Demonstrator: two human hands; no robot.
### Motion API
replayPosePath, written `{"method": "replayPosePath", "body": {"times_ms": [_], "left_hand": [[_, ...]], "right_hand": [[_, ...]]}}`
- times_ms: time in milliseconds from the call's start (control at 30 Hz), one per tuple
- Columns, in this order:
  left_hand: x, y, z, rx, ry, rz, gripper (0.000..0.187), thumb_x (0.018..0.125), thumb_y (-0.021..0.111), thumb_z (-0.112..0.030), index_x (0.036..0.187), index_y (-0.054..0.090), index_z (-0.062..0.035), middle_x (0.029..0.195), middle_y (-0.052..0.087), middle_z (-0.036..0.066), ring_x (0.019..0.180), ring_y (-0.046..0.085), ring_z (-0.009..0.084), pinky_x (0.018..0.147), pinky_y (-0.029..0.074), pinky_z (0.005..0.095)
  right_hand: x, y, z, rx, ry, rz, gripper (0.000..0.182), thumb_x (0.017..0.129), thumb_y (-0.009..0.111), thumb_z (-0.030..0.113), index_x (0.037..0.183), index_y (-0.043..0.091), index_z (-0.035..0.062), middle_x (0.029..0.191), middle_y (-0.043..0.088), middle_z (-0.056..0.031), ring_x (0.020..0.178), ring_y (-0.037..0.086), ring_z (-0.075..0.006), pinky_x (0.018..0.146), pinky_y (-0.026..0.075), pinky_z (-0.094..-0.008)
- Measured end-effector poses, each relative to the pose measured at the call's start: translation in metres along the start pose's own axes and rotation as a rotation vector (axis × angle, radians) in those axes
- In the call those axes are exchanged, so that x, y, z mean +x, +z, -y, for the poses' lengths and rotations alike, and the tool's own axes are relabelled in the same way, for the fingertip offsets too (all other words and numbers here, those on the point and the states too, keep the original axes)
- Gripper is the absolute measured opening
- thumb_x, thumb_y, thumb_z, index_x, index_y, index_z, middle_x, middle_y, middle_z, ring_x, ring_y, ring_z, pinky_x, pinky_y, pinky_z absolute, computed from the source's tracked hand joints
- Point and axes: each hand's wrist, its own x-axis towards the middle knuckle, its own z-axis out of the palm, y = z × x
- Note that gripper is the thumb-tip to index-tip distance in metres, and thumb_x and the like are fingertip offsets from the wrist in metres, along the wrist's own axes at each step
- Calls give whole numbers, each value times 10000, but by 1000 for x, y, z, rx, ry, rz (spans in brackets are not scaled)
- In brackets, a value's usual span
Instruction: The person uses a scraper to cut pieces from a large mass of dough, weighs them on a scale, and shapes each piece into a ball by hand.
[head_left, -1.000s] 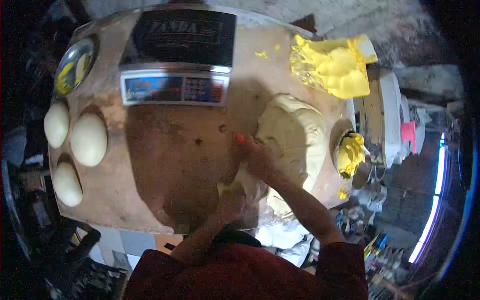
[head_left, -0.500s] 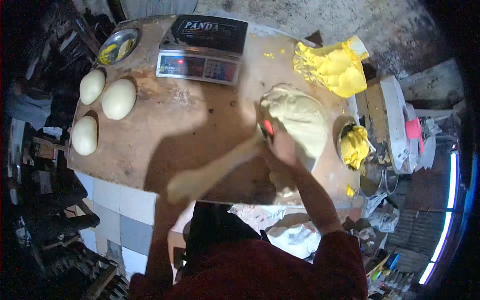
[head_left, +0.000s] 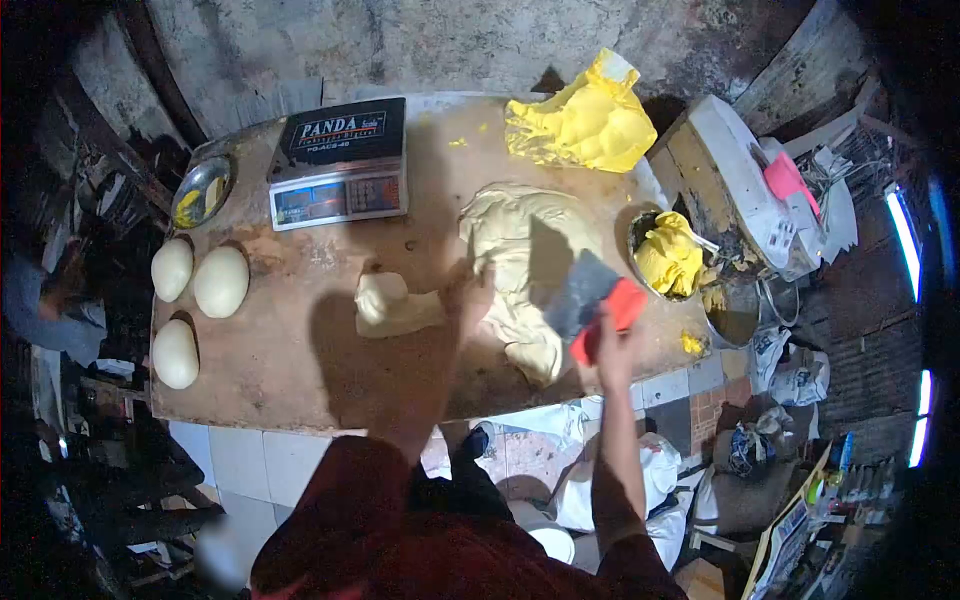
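Observation:
A large, soft mass of pale dough (head_left: 510, 230) lies spread on the wooden table, folded and wrinkled on top. My left hand (head_left: 470, 296) is at its left edge, slightly blurred, with its fingers partly hidden. Just left of that hand rests a smaller dough piece (head_left: 390, 305). My right hand (head_left: 612, 352) grips the red handle of a dough scraper (head_left: 583, 295), its wide grey blade tilted over the right side of the large dough.
Three smooth dough balls (head_left: 221, 282) sit at the table's left, near a metal dish (head_left: 202, 192). A digital scale (head_left: 340, 165) stands behind. Yellow fat fills an opened wrapper (head_left: 585, 120) at the back and a bowl (head_left: 668, 255) at the right.
My right hand and the scraper have moved right, away from the dough's left edge. My left hand has come to that edge. A long dough strip has given way to a shorter piece. The view has shifted.

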Motion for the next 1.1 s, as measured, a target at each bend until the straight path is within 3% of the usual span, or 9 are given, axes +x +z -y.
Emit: {"method": "replayPosePath", "body": {"times_ms": [133,267,400,533,667,733,833,967,1100], "left_hand": [[15,21,44,-127,125,615,610,815,512,-485,1206,433,-24,1151,502,234,1039,521,321,893,389,440],[-43,-63,93,147,680,328,462,796,533,-422,1097,541,-72,900,620,135,715,619,256,644,491,421],[-40,-111,152,167,410,644,416,798,535,-391,1073,551,-78,891,618,134,720,615,285,632,492,437],[29,-266,176,-1136,-46,1106,288,863,493,-171,1138,518,-90,1136,515,121,1029,511,291,841,437,444],[80,-146,297,-340,399,520,436,862,531,-202,1242,400,-32,1237,421,132,1134,424,253,929,383,401],[91,-211,234,-483,-363,413,447,810,612,-319,1127,477,-33,1030,562,116,868,560,262,726,492,345],[93,-271,185,-112,-254,337,641,843,564,-328,1290,271,26,1242,389,207,1119,422,295,935,387,324],[90,-250,272,-625,-345,341,647,850,556,-322,1314,237,-5,1231,404,213,1104,439,314,916,404,364],[26,-278,127,-749,-373,120,604,835,583,-292,1291,294,-20,1169,474,172,1001,527,291,833,476,375]], "right_hand": [[18,37,37,-278,-348,195,177,814,571,172,883,544,12,620,553,-53,561,512,-108,508,402,-274],[16,141,-18,-1253,-447,640,278,794,520,213,1002,520,28,671,593,-200,628,587,-379,573,476,-451],[30,192,-80,-1295,-390,629,292,804,478,187,1049,484,28,691,597,-189,632,587,-377,568,478,-456],[23,171,-82,-1148,-363,346,110,719,531,110,766,595,35,633,584,-174,575,580,-350,493,452,-435],[-25,160,21,-666,-205,82,171,780,551,61,947,548,21,696,600,-85,584,543,-141,536,443,-306],[-39,167,14,-688,-116,194,228,783,557,72,1004,538,23,732,609,-67,637,561,-140,571,450,-299],[-33,207,-54,-883,107,287,221,810,582,195,966,536,46,804,609,-35,702,578,-160,613,465,-312],[-5,283,-101,59,448,715,282,823,585,162,1063,522,29,980,584,-43,860,556,-129,733,465,-269],[-18,342,-42,-486,28,796,362,795,612,149,1113,495,22,963,586,-70,876,550,-163,778,443,-298]]}}
